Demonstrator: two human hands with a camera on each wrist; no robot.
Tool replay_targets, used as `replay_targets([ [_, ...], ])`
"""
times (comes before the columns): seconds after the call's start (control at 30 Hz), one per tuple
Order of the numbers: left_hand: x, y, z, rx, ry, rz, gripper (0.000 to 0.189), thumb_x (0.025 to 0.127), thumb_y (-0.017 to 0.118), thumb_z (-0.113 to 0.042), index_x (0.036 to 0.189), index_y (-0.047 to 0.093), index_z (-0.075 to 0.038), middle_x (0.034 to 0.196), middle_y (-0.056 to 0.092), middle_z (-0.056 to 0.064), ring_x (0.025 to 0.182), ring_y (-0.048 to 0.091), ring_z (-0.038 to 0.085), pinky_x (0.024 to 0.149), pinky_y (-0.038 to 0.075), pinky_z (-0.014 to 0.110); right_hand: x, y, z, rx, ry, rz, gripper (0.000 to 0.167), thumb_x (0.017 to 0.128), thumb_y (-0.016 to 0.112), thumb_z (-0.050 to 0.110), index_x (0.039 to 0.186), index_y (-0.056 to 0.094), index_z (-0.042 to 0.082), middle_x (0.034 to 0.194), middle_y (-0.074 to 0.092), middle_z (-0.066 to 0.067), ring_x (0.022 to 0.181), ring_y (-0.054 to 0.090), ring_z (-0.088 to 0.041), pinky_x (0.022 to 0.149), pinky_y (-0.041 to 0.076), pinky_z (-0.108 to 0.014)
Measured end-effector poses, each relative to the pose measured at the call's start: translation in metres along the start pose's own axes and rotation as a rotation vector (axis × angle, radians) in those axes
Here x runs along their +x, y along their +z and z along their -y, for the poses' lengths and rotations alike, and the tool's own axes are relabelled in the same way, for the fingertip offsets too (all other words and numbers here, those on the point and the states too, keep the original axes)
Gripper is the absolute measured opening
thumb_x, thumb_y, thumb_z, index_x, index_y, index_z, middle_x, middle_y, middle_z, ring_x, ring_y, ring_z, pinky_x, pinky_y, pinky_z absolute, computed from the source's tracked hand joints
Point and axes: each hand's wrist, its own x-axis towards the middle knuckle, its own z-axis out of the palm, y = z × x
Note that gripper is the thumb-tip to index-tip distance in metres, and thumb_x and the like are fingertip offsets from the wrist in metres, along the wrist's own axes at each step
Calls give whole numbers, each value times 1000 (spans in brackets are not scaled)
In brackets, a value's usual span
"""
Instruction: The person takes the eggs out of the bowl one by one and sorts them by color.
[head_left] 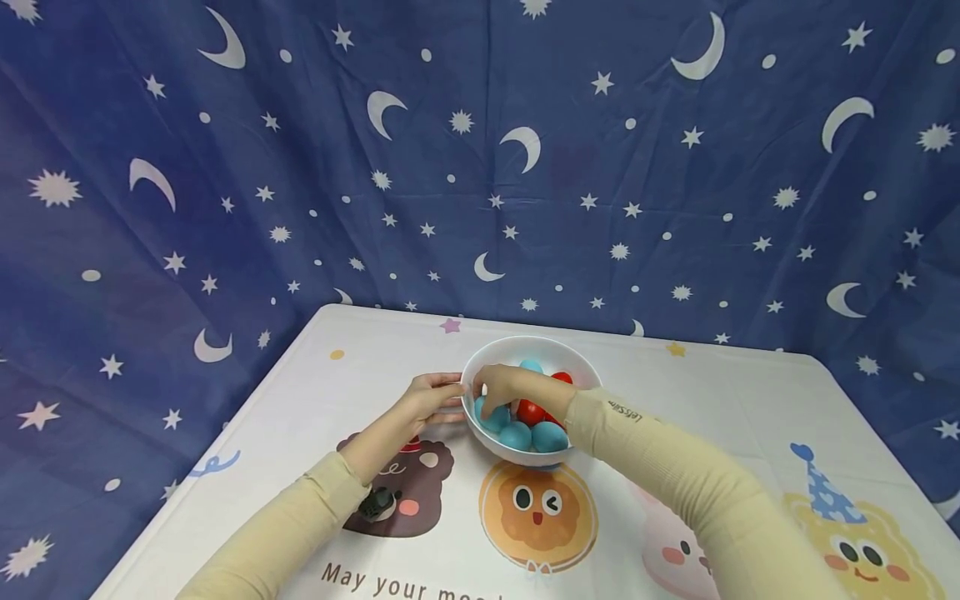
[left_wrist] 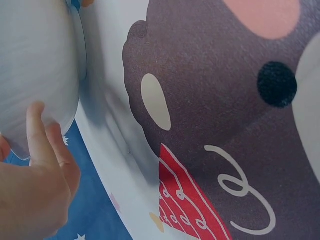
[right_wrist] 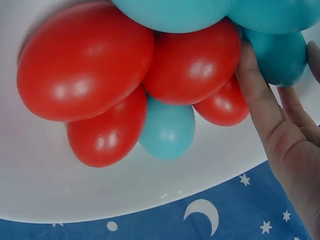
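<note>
In white bowl (head_left: 525,348), right grip (head_left: 502,383) pinching blue ball (right_wrist: 280,57)

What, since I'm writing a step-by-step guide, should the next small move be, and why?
I'd probably have the right hand firm its grip on the blue ball that it straddles: how securely it holds cannot be seen, and a red ball sits close beside. The left hand touches the outer wall of the bowl, which may help steady it.
</note>
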Motion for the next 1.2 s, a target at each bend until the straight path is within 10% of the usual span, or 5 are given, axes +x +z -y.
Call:
replay_targets([
  [1.2,5,-4,-5,5,-14,4,44,93,58,-10,134,47,2,127,53,22,88,65,18,81,61,36,-10,-23,0,-12,-33,-54,27,79,73,14,103,64,7,94,53,-5,64,54,-14,67,62,-28],
])
